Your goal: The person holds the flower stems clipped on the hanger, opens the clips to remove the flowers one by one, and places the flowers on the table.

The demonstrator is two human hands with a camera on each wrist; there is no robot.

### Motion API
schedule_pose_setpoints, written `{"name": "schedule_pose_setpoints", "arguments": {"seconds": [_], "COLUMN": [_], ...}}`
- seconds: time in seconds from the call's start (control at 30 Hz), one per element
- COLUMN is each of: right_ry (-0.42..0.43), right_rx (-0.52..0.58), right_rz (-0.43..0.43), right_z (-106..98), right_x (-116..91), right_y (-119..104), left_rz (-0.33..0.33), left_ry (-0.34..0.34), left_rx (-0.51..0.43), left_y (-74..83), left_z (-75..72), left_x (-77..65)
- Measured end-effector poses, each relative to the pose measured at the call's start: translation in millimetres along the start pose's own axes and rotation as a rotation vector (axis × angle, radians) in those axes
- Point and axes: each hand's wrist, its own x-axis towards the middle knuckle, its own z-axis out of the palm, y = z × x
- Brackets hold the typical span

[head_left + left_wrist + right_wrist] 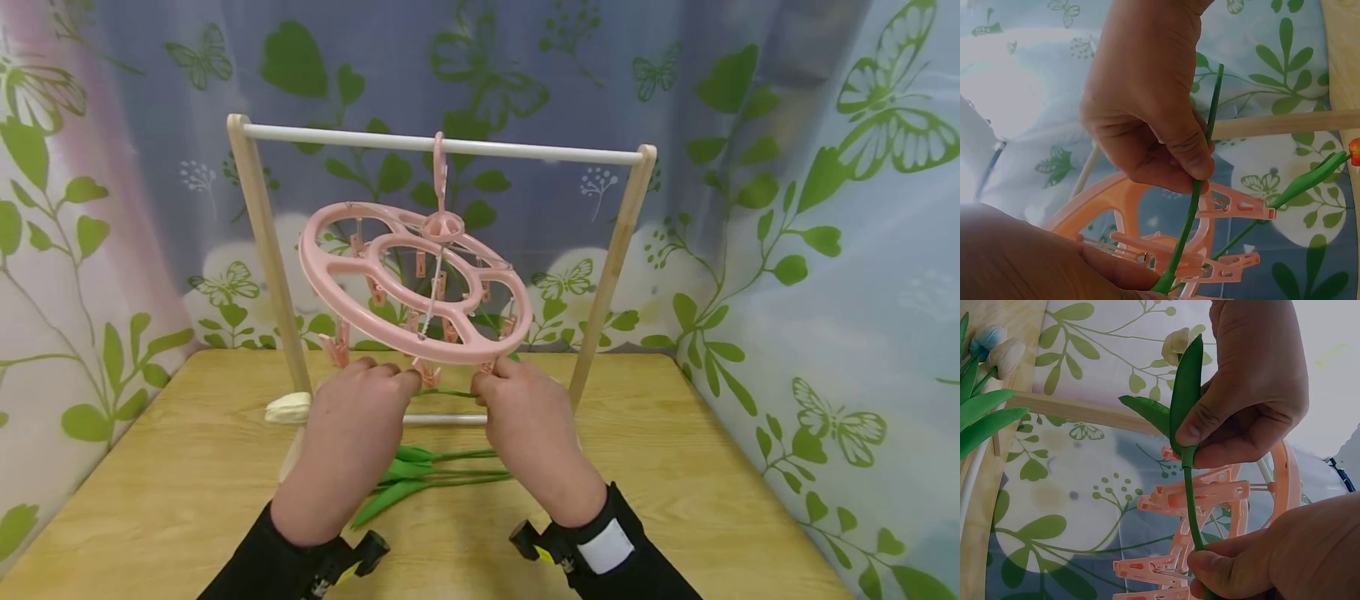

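A white artificial tulip lies sideways beneath the hanging rack, its bloom poking out left of the left hand. That hand pinches the stem where the green leaves begin. Farther along, the right hand pinches the thin stem between thumb and finger, near its free end. Pink clothespins hang from the pink round drying rack just above both hands. Another flower, with an orange-red bloom, runs behind the clothespins in the left wrist view.
The rack hangs by its hook from a white bar on a wooden frame. More tulips with green leaves lie on the wooden table, blue and white blooms among them. A patterned curtain surrounds it.
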Motion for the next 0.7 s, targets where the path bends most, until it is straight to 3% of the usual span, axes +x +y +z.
{"name": "schedule_pose_setpoints", "arguments": {"seconds": [0.23, 0.7], "right_ry": [-0.008, -0.053], "right_rx": [0.007, -0.002], "right_rz": [-0.002, 0.015], "right_z": [1.8, 6.1], "right_x": [-1.3, 2.3], "right_y": [2.3, 3.3], "left_rz": [-0.007, 0.031], "left_ry": [-0.058, -0.065], "left_rx": [0.004, 0.032], "left_y": [2.1, 2.1], "left_z": [3.7, 10.7], "left_x": [1.3, 1.8]}}
